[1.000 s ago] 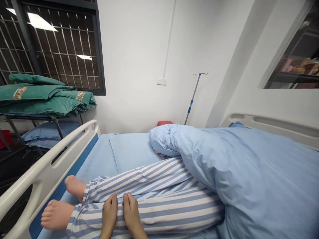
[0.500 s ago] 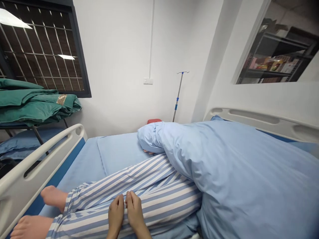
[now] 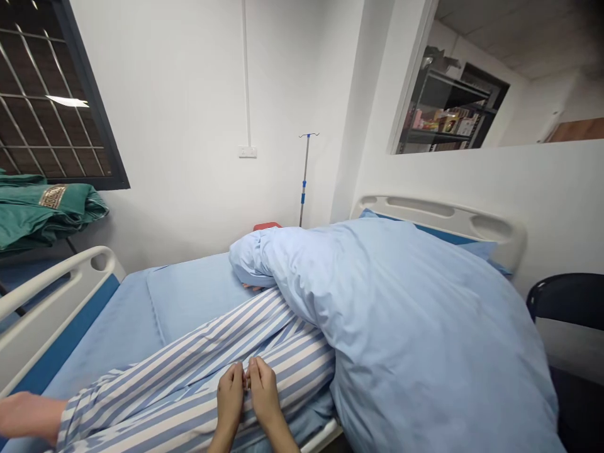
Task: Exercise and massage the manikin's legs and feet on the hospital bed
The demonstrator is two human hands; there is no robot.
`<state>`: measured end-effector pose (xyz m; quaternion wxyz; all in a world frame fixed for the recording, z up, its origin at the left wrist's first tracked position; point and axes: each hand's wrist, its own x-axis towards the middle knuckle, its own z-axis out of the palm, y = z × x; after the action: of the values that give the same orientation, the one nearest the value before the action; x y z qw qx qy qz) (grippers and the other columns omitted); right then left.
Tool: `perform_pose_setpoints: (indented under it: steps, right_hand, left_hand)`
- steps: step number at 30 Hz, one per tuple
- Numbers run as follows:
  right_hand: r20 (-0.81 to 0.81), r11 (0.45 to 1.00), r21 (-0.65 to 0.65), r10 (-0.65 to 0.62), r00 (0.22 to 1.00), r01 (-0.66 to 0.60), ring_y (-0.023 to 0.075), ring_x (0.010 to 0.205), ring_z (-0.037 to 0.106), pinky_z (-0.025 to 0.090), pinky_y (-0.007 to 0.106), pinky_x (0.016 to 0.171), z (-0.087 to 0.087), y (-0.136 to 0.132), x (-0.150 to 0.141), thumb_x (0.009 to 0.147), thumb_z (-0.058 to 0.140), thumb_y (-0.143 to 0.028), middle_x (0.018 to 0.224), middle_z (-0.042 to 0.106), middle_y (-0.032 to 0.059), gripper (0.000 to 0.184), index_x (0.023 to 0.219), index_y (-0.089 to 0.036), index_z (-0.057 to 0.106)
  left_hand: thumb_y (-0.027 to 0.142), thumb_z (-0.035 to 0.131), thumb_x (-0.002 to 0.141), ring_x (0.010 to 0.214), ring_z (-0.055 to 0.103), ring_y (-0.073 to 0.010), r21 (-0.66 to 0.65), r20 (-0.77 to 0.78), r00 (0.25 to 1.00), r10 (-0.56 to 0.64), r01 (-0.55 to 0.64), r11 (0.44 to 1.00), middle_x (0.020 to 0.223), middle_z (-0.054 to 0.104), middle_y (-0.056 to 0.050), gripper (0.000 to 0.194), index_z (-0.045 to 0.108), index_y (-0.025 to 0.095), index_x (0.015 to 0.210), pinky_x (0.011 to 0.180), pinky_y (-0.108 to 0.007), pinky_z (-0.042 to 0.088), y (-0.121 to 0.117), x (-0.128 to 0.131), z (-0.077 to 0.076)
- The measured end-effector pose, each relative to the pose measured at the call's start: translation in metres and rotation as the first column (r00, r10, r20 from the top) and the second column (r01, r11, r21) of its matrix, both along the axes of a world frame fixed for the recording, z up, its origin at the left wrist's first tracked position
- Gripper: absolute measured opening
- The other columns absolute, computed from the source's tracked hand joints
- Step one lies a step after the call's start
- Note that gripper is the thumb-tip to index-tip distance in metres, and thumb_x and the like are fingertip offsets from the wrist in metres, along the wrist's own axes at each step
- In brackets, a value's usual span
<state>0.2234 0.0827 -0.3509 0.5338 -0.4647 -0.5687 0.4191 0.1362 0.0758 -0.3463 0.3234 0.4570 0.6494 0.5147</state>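
My left hand (image 3: 230,396) and my right hand (image 3: 264,390) are held side by side in the lower middle of the head view. Both have their fingers curled inward, with the knuckles and thumbs close to each other, and I see no object in them. Below them are the blue-and-white striped trousers (image 3: 189,358) of a figure lying on the bed. One bare foot (image 3: 33,418) shows at the lower left. A thick light-blue quilt (image 3: 401,302), pushed back and bunched, covers the figure from the thighs up. Fingertips of the figure (image 3: 255,287) peek out under its edge.
The bed's footboard (image 3: 56,283) is at the left, and its headboard (image 3: 434,211) stands at the back right. An IV pole (image 3: 304,170) rises behind the bed. Folded green cloth (image 3: 61,207) lies at far left; a black chair (image 3: 570,299) is at right.
The view has turned to the right, so the scene shifts left and the black chair appears. My hands stay curled and have come slightly nearer each other.
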Motion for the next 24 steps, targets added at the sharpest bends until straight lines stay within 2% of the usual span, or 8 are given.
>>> perform_pose_setpoints:
  steps: [3,6,10,13,16,18,21,24]
  right_hand:
    - [0.000,1.000,-0.009,-0.004,1.000,0.004,0.0121,0.053,0.043,0.035,0.023,0.054,0.003,0.002,0.019,0.088,0.033,-0.050,0.055,0.044,-0.0025,0.042,0.061,-0.020,0.042]
    - [-0.022,1.000,-0.007,-0.025,0.999,0.025,0.0124,0.055,0.043,0.036,0.023,0.053,0.015,0.004,0.039,0.087,0.035,-0.053,0.056,0.044,-0.0022,0.042,0.061,-0.020,0.041]
    - [-0.032,0.991,0.040,-0.130,0.991,0.131,0.0120,0.054,0.043,0.037,0.023,0.055,0.027,0.015,0.072,0.088,0.033,-0.051,0.056,0.044,-0.0025,0.041,0.062,-0.020,0.042]
    - [0.021,0.981,0.046,-0.188,0.982,0.187,0.0122,0.051,0.044,0.035,0.023,0.053,0.015,0.029,0.092,0.088,0.033,-0.052,0.053,0.045,-0.0026,0.042,0.061,-0.020,0.042]
    - [0.043,0.977,0.035,-0.213,0.976,0.211,0.0126,0.049,0.046,0.035,0.024,0.051,-0.005,0.040,0.099,0.088,0.030,-0.053,0.052,0.047,-0.0022,0.043,0.062,-0.021,0.042]
    - [0.072,0.971,0.042,-0.240,0.968,0.237,0.0129,0.049,0.047,0.034,0.023,0.051,-0.012,0.043,0.099,0.088,0.030,-0.052,0.052,0.049,-0.0018,0.042,0.063,-0.021,0.042]
    - [0.135,0.960,0.068,-0.278,0.951,0.271,0.0136,0.049,0.048,0.033,0.024,0.051,-0.011,0.042,0.096,0.089,0.029,-0.052,0.051,0.051,-0.0008,0.042,0.063,-0.021,0.043]
    - [0.173,0.955,0.087,-0.294,0.940,0.283,0.0141,0.048,0.049,0.032,0.024,0.051,-0.007,0.041,0.097,0.089,0.028,-0.051,0.051,0.053,0.0003,0.043,0.063,-0.021,0.044]
  left_hand:
    - [0.050,0.039,0.077,0.052,0.040,-0.0124,0.003,0.029,1.000,0.002,-0.002,1.000,0.049,0.040,0.004,0.038,0.039,0.022,0.052,0.055,-0.026,0.034,0.007,0.023,0.002]
    - [0.051,0.039,0.077,0.051,0.040,-0.0121,0.035,0.079,0.996,-0.050,0.047,0.998,0.049,0.038,0.004,0.038,0.036,0.022,0.053,0.054,-0.025,0.033,0.014,0.045,0.007]
    - [0.051,0.036,0.078,0.054,0.042,-0.0137,0.031,-0.117,0.990,-0.084,0.088,0.996,0.050,0.044,0.002,0.039,0.040,0.022,0.052,0.056,-0.026,0.031,0.018,0.066,0.006]
    - [0.049,0.035,0.079,0.056,0.045,-0.0147,0.034,-0.264,0.963,-0.056,0.067,0.997,0.052,0.049,0.000,0.038,0.042,0.022,0.053,0.058,-0.026,0.030,0.016,0.070,0.000]
    - [0.047,0.036,0.079,0.057,0.046,-0.0149,0.044,-0.316,0.946,-0.075,0.093,0.995,0.053,0.050,0.000,0.038,0.042,0.022,0.052,0.059,-0.026,0.030,0.014,0.070,-0.003]
    - [0.046,0.037,0.078,0.058,0.046,-0.0146,0.056,-0.339,0.936,-0.090,0.116,0.992,0.053,0.049,0.001,0.037,0.040,0.021,0.051,0.060,-0.026,0.029,0.013,0.069,-0.003]
    - [0.044,0.039,0.077,0.057,0.043,-0.0136,0.044,-0.346,0.931,-0.113,0.137,0.990,0.050,0.043,0.002,0.037,0.037,0.021,0.049,0.059,-0.025,0.028,0.015,0.068,-0.002]
    - [0.044,0.040,0.077,0.055,0.042,-0.0126,0.008,-0.283,0.945,-0.166,0.175,0.984,0.048,0.040,0.004,0.037,0.037,0.021,0.048,0.057,-0.025,0.028,0.017,0.063,0.000]
